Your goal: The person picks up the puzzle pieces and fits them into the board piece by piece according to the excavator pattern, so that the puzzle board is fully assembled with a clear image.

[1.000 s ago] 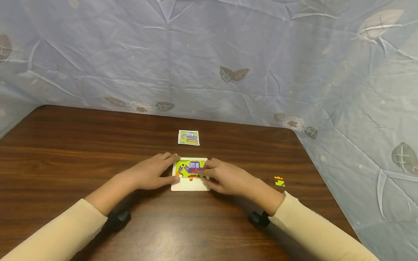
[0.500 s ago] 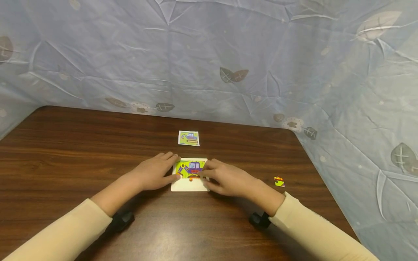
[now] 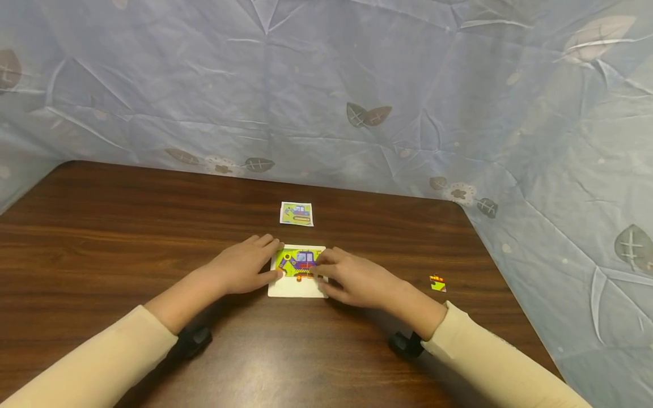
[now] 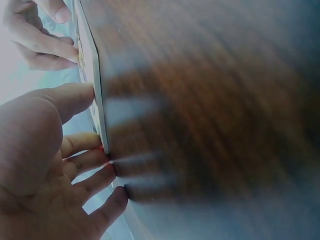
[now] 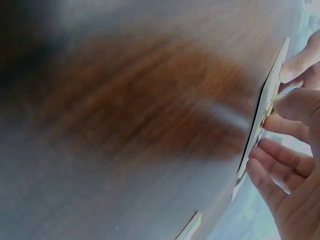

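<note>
A white-framed jigsaw board (image 3: 296, 290) lies on the table, its upper part filled with an excavator picture (image 3: 302, 259). My left hand (image 3: 244, 265) steadies the board's left side. Its thumb touches the frame, and its loosely extended fingers rest at the far left corner, as the left wrist view shows for the left hand (image 4: 55, 150). Over the picture's lower right, my right hand (image 3: 354, 277) pinches a puzzle piece between thumb and index finger. That piece is mostly hidden by the fingers. The right hand's other fingers (image 5: 282, 162) rest along the board's right side.
A loose puzzle piece (image 3: 437, 283), yellow-green and red, lies on the table to the right. Beyond the board is a small picture card (image 3: 296, 214) of the same excavator. A patterned grey-blue curtain (image 3: 326, 85) hangs behind the dark wooden table (image 3: 153, 215).
The left forearm has shifted slightly to the right. Both hands keep their places on the board, and the loose piece and card stay where they were.
</note>
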### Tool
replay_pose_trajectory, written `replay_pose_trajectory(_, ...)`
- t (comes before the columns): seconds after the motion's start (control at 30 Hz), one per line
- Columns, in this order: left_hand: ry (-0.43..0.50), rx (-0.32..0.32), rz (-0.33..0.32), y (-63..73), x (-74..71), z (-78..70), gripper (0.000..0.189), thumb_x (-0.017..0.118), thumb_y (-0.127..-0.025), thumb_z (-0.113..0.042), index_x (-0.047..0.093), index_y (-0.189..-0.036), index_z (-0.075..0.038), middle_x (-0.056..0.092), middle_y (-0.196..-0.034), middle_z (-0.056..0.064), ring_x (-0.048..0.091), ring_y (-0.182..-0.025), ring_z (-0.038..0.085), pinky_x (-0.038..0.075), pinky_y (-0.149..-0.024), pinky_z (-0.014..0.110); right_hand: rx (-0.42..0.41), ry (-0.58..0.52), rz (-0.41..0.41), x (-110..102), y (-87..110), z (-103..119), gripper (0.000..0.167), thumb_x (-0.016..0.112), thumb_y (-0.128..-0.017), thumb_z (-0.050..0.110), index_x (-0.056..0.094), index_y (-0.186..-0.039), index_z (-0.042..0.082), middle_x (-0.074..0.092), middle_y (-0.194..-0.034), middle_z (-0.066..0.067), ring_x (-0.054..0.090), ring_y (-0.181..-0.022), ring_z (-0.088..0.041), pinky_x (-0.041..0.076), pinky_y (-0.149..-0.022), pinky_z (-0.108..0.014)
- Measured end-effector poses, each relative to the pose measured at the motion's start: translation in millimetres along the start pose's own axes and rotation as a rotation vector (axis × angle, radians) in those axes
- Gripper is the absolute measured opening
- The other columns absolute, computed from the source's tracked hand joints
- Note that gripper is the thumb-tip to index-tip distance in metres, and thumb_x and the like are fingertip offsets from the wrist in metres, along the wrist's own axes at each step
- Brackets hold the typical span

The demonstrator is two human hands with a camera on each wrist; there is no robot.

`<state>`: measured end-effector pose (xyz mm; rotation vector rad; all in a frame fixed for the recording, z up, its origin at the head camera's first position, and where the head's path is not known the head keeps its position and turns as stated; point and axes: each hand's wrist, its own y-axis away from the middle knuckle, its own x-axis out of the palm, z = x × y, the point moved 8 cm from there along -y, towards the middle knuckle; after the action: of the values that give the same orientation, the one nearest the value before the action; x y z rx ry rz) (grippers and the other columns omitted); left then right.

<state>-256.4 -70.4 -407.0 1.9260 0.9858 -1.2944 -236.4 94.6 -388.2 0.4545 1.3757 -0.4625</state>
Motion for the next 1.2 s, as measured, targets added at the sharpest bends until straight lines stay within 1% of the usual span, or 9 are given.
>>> replay_pose_trajectory(0.1, -0.006, 0.005, -0.002, 0.1, -1.1, -0.3, 0.064, 0.063, -0.104, -0.041, 0.05, -0.152, -0.001, 0.051, -0.154, 0.021, 0.048, -0.145, 0.049, 0.046, -0.114, 0.064, 0.016, 0.001, 0.014, 0.8, 0.6, 0.2, 0.034, 0.064, -0.105, 0.027, 0.071, -0.134, 0.012, 0.067, -0.132, -0.005, 0.063, -0.11, -0.014, 0.059, -0.092, -0.029)
replay_pose_trajectory(0.23, 0.0, 0.001, 0.007, 0.2, -0.9, -0.4, 0.064, 0.062, -0.105, -0.041, 0.049, -0.153, -0.001, 0.049, -0.157, 0.022, 0.045, -0.147, 0.05, 0.044, -0.116, 0.065, 0.027, -0.013, 0.014, 1.2, 1.0, -0.1, 0.035, 0.065, -0.104, 0.029, 0.072, -0.133, 0.012, 0.069, -0.131, -0.005, 0.063, -0.113, -0.015, 0.059, -0.095, -0.032)
replay_pose_trajectory(0.33, 0.007, 0.0, 0.013, -0.4, -0.2, -0.9, 0.064, 0.061, -0.105, -0.041, 0.048, -0.154, -0.002, 0.047, -0.159, 0.022, 0.043, -0.148, 0.053, 0.041, -0.118, 0.065, 0.045, -0.046, 0.019, 1.7, 2.8, -1.2, 0.036, 0.065, -0.104, 0.029, 0.071, -0.134, 0.012, 0.069, -0.134, -0.006, 0.063, -0.12, -0.019, 0.058, -0.102, -0.036)
replay_pose_trajectory(0.5, 0.0, 0.011, 0.009, -1.4, 0.1, -1.4, 0.063, 0.062, -0.105, -0.04, 0.049, -0.153, -0.001, 0.05, -0.156, 0.021, 0.045, -0.146, 0.053, 0.043, -0.117, 0.065, 0.079, -0.105, 0.037, 4.7, 7.8, -1.7, 0.039, 0.065, -0.103, 0.03, 0.068, -0.139, 0.014, 0.062, -0.147, -0.009, 0.058, -0.135, -0.025, 0.053, -0.112, -0.042)
replay_pose_trajectory(0.6, 0.0, 0.006, 0.013, -1.2, 1.2, -0.2, 0.063, 0.062, -0.105, -0.04, 0.049, -0.153, -0.002, 0.05, -0.155, 0.021, 0.045, -0.146, 0.052, 0.043, -0.117, 0.064, 0.079, -0.103, 0.033, 6.8, 9.1, -1.7, 0.041, 0.065, -0.103, 0.03, 0.067, -0.141, 0.015, 0.06, -0.152, -0.01, 0.056, -0.139, -0.026, 0.052, -0.114, -0.043)
replay_pose_trajectory(0.73, 0.007, -0.011, 0.023, -0.3, 3.2, 1.8, 0.065, 0.061, -0.105, -0.04, 0.047, -0.155, -0.002, 0.047, -0.16, 0.022, 0.042, -0.149, 0.052, 0.041, -0.118, 0.065, 0.08, -0.08, 0.04, 7.6, 9.1, -1.3, 0.042, 0.063, -0.105, 0.03, 0.065, -0.143, 0.014, 0.057, -0.156, -0.009, 0.054, -0.141, -0.026, 0.05, -0.116, -0.043)
replay_pose_trajectory(0.9, 0.014, -0.02, 0.031, -0.5, 4.8, 3.6, 0.066, 0.06, -0.105, -0.041, 0.045, -0.157, -0.002, 0.043, -0.162, 0.022, 0.039, -0.15, 0.054, 0.039, -0.119, 0.067, 0.101, -0.068, 0.067, 8.3, 9.5, -2.7, 0.045, 0.063, -0.105, 0.033, 0.063, -0.146, 0.016, 0.052, -0.161, -0.009, 0.052, -0.142, -0.027, 0.052, -0.114, -0.045)
replay_pose_trajectory(1.0, 0.016, -0.014, 0.023, -0.7, 3.9, 3.6, 0.066, 0.061, -0.105, -0.041, 0.045, -0.156, -0.002, 0.044, -0.162, 0.022, 0.04, -0.149, 0.054, 0.04, -0.119, 0.067, 0.106, -0.076, 0.071, 8.1, 9.4, -4.9, 0.045, 0.064, -0.104, 0.032, 0.062, -0.147, 0.017, 0.052, -0.161, -0.009, 0.052, -0.141, -0.027, 0.053, -0.113, -0.044)
replay_pose_trajectory(1.2, 0.02, -0.008, 0.02, 0.6, 2.3, 2.9, 0.065, 0.062, -0.105, -0.04, 0.046, -0.156, -0.002, 0.046, -0.16, 0.021, 0.043, -0.149, 0.05, 0.042, -0.117, 0.065, 0.086, -0.099, 0.064, 8.4, 9.4, -8.4, 0.046, 0.063, -0.105, 0.029, 0.059, -0.15, 0.019, 0.052, -0.161, -0.006, 0.051, -0.144, -0.026, 0.049, -0.117, -0.045)
